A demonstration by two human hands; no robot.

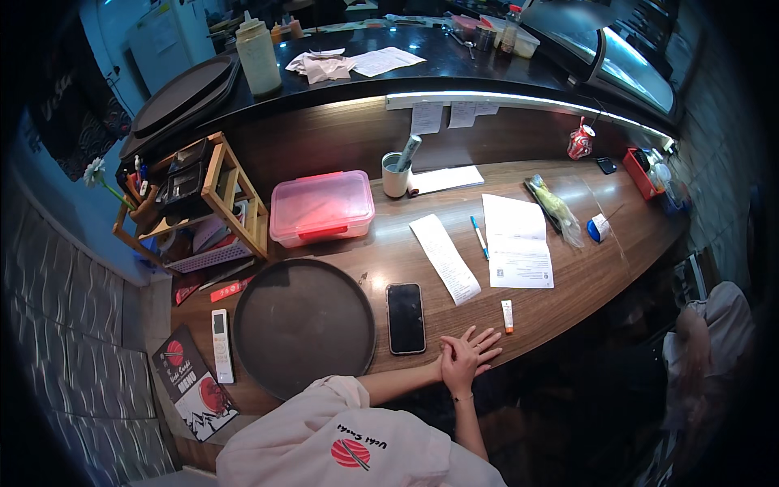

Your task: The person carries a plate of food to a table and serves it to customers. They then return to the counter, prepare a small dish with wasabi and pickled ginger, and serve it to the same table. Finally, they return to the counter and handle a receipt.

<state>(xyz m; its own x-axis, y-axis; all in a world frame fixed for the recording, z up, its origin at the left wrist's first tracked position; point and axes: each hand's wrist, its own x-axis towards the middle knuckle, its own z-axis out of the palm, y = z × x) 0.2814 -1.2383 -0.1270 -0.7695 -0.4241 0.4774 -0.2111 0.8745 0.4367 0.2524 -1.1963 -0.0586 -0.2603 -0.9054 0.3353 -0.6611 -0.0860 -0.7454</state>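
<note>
My left hand (488, 344) lies flat near the front edge of the wooden counter (389, 260), its fingers spread and holding nothing. Across the back of it rests my right hand (460, 365), which is open and loosely laid over it, holding no object. A dark smartphone (406, 318) lies face up just left of both hands. Beyond my left fingertips is a small white tube with an orange cap (508, 316). Farther off are a long printed slip (445, 258), a blue and white pen (479, 237) and a printed sheet (518, 243).
A round black tray (307, 329), a white remote control (221, 345) and a menu (193, 381) lie to the left. Behind them stand a wooden rack (231, 191) and a pink-lidded container (322, 207). A seated person (714, 349) is at the right.
</note>
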